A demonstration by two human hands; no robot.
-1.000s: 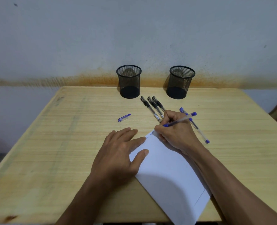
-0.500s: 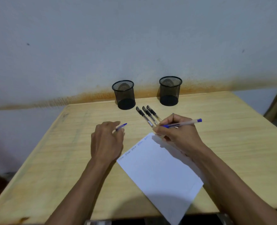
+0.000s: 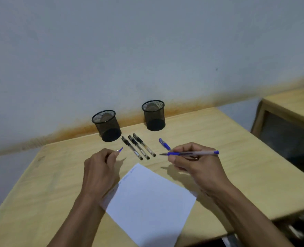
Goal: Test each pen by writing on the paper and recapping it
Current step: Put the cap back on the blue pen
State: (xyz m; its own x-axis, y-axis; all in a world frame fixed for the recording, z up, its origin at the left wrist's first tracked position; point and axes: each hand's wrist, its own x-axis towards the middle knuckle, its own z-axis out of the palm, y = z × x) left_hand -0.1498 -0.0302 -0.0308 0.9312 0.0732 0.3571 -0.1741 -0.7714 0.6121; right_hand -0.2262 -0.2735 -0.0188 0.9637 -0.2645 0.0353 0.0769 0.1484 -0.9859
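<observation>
The right hand (image 3: 197, 168) grips an uncapped blue pen (image 3: 192, 153) by the front of its barrel, thumb and fingers curled round it just behind the blue grip, tip pointing left and held in the air just beyond the far corner of the paper (image 3: 151, 198); the left hand (image 3: 101, 168) pinches the small blue cap (image 3: 120, 149) between thumb and fingertips, raised off the table (image 3: 236, 157) to the left of that same corner. The paper lies flat, skewed on the wood, with faint blue writing along its far left edge. Beyond the paper, 3 black capped pens (image 3: 138, 147) lie side by side, a second blue pen (image 3: 164, 143) shows past the right-hand fingers, and 2 black mesh cups (image 3: 106, 125) stand further back by the wall. I reckon the pen is light, stiff and a bit slick along its clear barrel, so the ribbed blue section is the sensible hold; the cap is tiny and easily dropped, best held by its closed end so the open mouth faces the tip. Lining them up looks like the fiddly part, since both are held in the air
</observation>
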